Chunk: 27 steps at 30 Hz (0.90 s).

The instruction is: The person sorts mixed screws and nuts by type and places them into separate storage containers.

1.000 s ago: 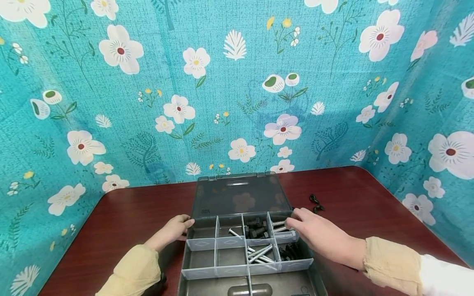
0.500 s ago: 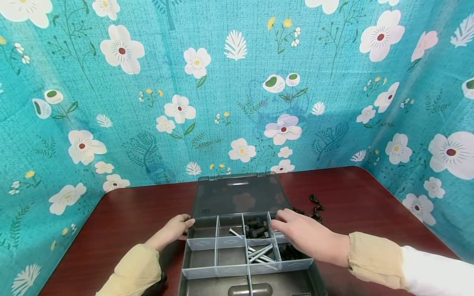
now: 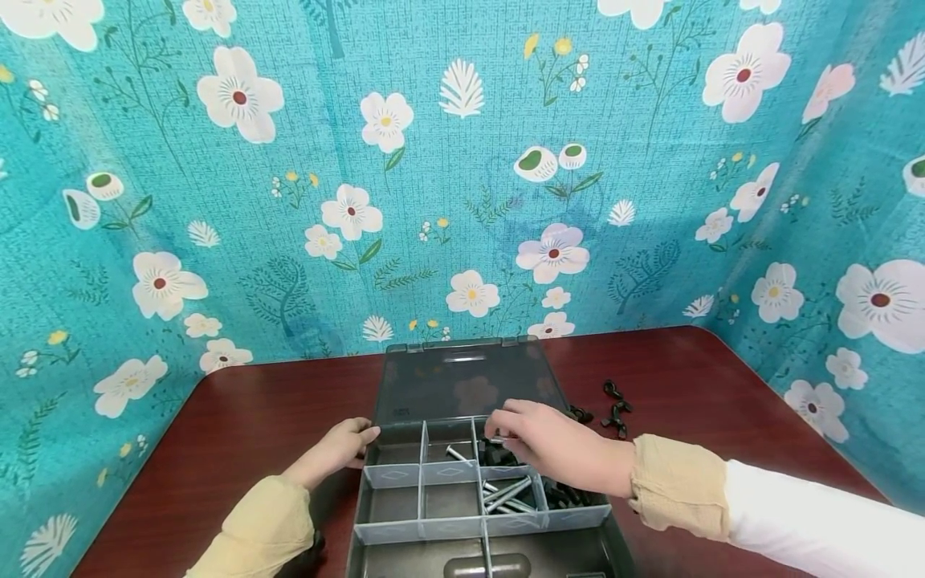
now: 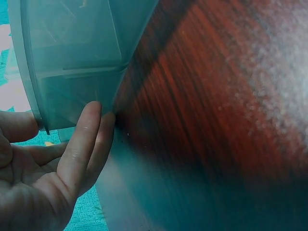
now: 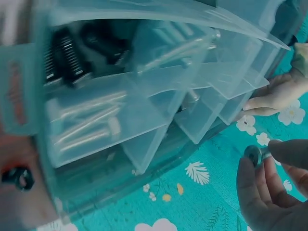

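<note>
A grey plastic compartment box (image 3: 390, 531) stands with its lid (image 3: 470, 381) laid back. At its far left corner rests my left hand (image 3: 336, 453), thumb at the rim and straight fingers along the outer wall (image 4: 82, 91). My right hand (image 3: 552, 445) is above the back-row compartment of black bolts (image 3: 495, 455). In the right wrist view, its thumb and fingers pinch a silver bolt (image 5: 253, 155) by the round head, apart from the dividers. Several silver bolts (image 3: 509, 498) lie in the middle row. A single silver bolt (image 3: 458, 454) lies in the compartment left of the black bolts.
To the right of the lid, black hooks (image 3: 616, 417) lie on the dark red table (image 3: 694, 385). More black pieces (image 3: 567, 494) fill the right middle compartment. Thin upright dividers (image 3: 421, 490) separate the compartments. A floral cloth (image 3: 462, 201) hangs behind the table.
My right hand has moved left from the back right compartment to above the black bolts, with a silver bolt in its fingers. The left hand has stayed at the box's corner.
</note>
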{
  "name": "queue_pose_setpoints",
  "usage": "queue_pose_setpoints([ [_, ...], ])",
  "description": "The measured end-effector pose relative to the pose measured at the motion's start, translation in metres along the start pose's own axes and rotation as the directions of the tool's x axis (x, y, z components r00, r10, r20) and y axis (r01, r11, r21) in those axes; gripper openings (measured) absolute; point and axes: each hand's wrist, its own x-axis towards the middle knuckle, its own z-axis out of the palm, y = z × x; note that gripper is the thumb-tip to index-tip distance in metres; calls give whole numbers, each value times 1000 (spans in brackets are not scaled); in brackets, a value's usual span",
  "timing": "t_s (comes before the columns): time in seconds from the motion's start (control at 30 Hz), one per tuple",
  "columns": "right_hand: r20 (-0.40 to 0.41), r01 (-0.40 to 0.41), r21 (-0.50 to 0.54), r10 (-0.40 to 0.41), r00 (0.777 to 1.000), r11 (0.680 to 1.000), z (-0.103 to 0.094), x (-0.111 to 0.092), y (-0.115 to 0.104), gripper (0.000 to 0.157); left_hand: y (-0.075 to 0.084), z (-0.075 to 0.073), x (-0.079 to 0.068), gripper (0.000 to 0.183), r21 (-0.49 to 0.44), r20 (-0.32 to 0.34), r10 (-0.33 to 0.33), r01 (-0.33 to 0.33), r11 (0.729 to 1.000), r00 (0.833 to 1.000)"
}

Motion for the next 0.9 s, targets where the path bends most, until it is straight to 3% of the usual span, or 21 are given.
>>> queue_pose_setpoints([
  [0.17, -16, -51, 112, 53, 998, 992, 4, 17, 3, 17, -15, -2, 12, 50, -14, 23, 12, -12, 1000, 1000],
  [0.2, -15, -68, 133, 70, 997, 989, 5, 20, 4, 17, -25, -4, 19, 54, -22, 44, 50, -49, 999, 998],
  [0.3, 3, -131, 198, 133, 991, 971, 7, 28, 6, 18, -32, -5, 24, 58, -19, 57, 75, -74, 997, 996],
  [0.53, 64, -249, 299, 241, 968, 921, 14, 50, 8, 14, -3, -1, 3, 45, 4, 3, -8, 8, 1000, 1000],
  [0.67, 112, -314, 325, 293, 949, 892, 21, 62, 9, 14, 2, -1, -1, 44, 24, -3, -13, 13, 1000, 1000],
  [0.77, 136, -341, 307, 314, 940, 888, 27, 70, 10, 14, 1, 0, -1, 42, 14, -10, -7, 7, 1000, 1000],
  [0.9, 143, -330, 256, 303, 942, 908, 35, 76, 12, 14, 3, 1, -2, 42, 8, -11, -7, 7, 1000, 1000],
])
